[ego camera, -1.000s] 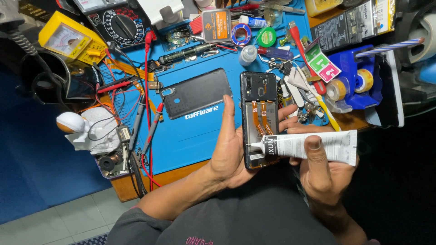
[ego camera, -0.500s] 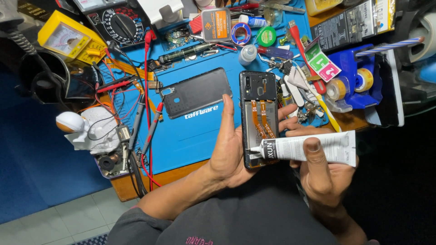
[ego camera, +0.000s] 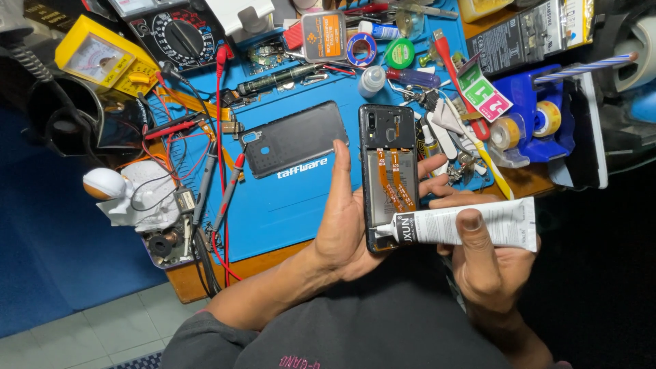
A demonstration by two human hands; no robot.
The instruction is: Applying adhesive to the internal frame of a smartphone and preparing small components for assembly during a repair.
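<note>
Your right hand (ego camera: 488,266) clenches a white glue tube (ego camera: 471,224) lying crosswise, nozzle pointing left onto the opened phone's (ego camera: 389,174) lower edge. Your left hand (ego camera: 345,219) cradles that phone, long axis pointing away, above the blue mat (ego camera: 273,212) on the table.

1. A white squeeze tube (ego camera: 471,224) with a black band near its nozzle lies across the lower end of an opened phone (ego camera: 389,174), gripped in the right hand (ego camera: 488,263).
2. A yellow analogue meter (ego camera: 106,63) with a pale dial window sits at the bench's far left corner (tilted).
3. A black meter (ego camera: 179,34) with a round selector dial stands just beside it.
4. An orange-and-grey rectangular packet (ego camera: 324,36) rests at the top of the blue mat (ego camera: 287,205).
5. A green-and-pink label card (ego camera: 484,92) lies right of the phone.
</note>
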